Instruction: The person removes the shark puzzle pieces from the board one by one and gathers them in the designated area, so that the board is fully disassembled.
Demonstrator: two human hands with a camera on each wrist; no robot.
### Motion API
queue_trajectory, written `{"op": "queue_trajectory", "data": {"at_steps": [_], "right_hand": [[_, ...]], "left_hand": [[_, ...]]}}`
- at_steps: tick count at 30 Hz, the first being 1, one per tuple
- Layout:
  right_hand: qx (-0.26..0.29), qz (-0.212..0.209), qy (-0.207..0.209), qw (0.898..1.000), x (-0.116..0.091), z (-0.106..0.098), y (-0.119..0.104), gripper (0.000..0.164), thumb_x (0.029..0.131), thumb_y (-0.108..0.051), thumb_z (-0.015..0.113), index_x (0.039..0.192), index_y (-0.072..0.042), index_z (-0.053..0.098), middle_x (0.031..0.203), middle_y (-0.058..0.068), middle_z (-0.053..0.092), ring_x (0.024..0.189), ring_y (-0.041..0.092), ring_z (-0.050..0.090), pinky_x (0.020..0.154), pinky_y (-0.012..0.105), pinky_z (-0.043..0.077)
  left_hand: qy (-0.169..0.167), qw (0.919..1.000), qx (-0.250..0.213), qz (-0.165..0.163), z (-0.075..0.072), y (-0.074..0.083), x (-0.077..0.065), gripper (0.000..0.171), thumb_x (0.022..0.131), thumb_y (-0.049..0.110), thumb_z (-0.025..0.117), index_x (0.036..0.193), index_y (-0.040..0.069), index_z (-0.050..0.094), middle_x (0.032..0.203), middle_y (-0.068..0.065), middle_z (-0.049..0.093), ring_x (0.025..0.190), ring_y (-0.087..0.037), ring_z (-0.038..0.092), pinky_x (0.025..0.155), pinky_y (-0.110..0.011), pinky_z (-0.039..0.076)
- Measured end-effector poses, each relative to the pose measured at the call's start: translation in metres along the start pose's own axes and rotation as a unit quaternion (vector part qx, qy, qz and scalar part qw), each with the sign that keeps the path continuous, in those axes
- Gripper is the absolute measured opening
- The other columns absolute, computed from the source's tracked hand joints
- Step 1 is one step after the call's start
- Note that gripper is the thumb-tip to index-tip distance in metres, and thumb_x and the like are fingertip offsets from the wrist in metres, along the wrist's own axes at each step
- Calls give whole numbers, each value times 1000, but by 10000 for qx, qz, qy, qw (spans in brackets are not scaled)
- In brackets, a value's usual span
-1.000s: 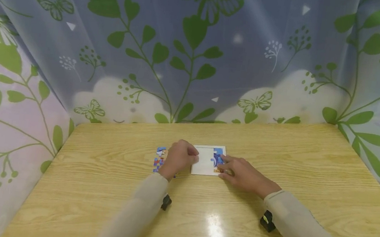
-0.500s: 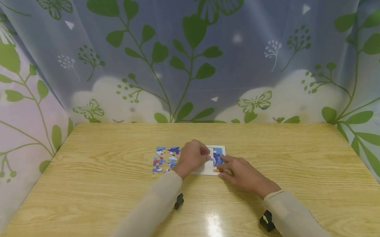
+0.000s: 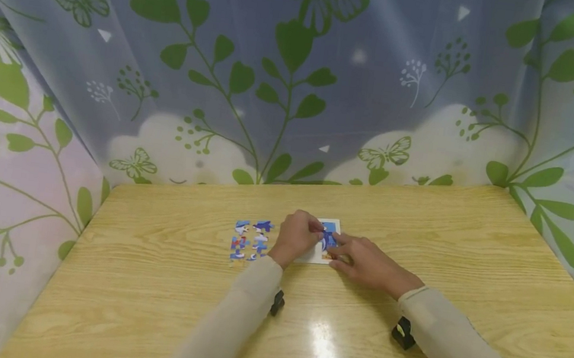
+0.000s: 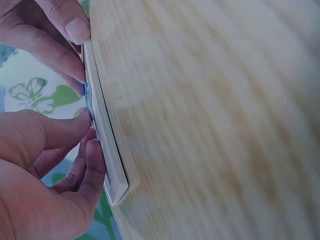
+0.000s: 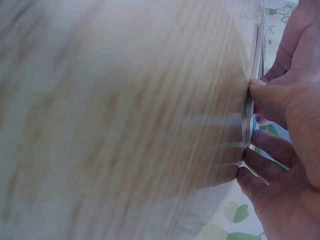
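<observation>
A white puzzle tray (image 3: 312, 258) lies on the wooden table, with blue jigsaw pieces (image 3: 328, 239) laid along its right side. My left hand (image 3: 298, 235) is over the tray, thumb and fingertips brought together beside those pieces. It pinches a small jigsaw piece that the fingers mostly hide. My right hand (image 3: 363, 261) rests at the tray's right edge, its fingers extended onto the frame and the pieces there. In the right wrist view, the right thumb (image 5: 270, 97) touches the near edge of the tray. The left wrist view shows the left fingertips low against the tray's surface.
Several loose jigsaw pieces (image 3: 250, 240) lie in two columns on the table (image 3: 161, 283), left of the tray. A patterned curtain (image 3: 298, 85) with leaves and butterflies hangs behind the table and along its sides.
My left hand has moved right across the tray, from its left part to the laid pieces, uncovering more of the loose pieces. My right hand has stayed at the right edge.
</observation>
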State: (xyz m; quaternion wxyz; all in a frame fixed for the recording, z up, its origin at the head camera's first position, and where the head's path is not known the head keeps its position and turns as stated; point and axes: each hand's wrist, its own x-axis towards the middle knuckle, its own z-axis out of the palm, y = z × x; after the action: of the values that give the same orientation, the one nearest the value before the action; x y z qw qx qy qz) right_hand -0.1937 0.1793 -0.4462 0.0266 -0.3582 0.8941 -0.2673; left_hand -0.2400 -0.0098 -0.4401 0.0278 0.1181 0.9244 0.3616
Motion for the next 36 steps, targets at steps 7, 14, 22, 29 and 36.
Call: {"op": "queue_trajectory", "data": {"at_steps": [7,14,22,29,36], "right_hand": [[21,-1,6,10000,0,-1,-2,21,99,-8,65,115,2,74,142,36,47,121,45,59,96,50,53],[24,54,-37,10000,0,-1,-2,22,99,-8,65,116,2,74,143,37,46,125,47,55,99,53,50],[-20,30,-36,10000,0,-1,-1,22,99,-8,65,118,2,73,143,37,45,127,47,54,100,54,49],[-60,-42,-15,10000,0,-1,-1,23,99,-7,65,119,3,72,142,37,46,128,47,52,100,54,49],[-42,-38,-42,10000,1,0,0,24,100,-9,64,119,2,72,142,36,47,130,49,50,101,55,47]], "left_hand": [[-14,9998,39,-181,0,2,0,9,89,8,77,98,5,79,91,-5,77,84,-18,71,79,-31,57],[157,9995,-105,-244,2,1,1,6,88,7,79,93,6,79,86,-4,76,80,-16,69,76,-31,55],[375,9979,-284,-454,2,3,2,5,88,13,80,89,8,80,86,-2,77,81,-15,69,75,-30,54],[500,9962,-492,-524,2,4,4,10,86,16,82,82,7,79,78,-1,74,71,-13,65,65,-26,51],[565,9954,-560,-531,-2,4,3,9,87,14,80,80,8,79,81,-1,75,74,-15,66,66,-27,52]]}}
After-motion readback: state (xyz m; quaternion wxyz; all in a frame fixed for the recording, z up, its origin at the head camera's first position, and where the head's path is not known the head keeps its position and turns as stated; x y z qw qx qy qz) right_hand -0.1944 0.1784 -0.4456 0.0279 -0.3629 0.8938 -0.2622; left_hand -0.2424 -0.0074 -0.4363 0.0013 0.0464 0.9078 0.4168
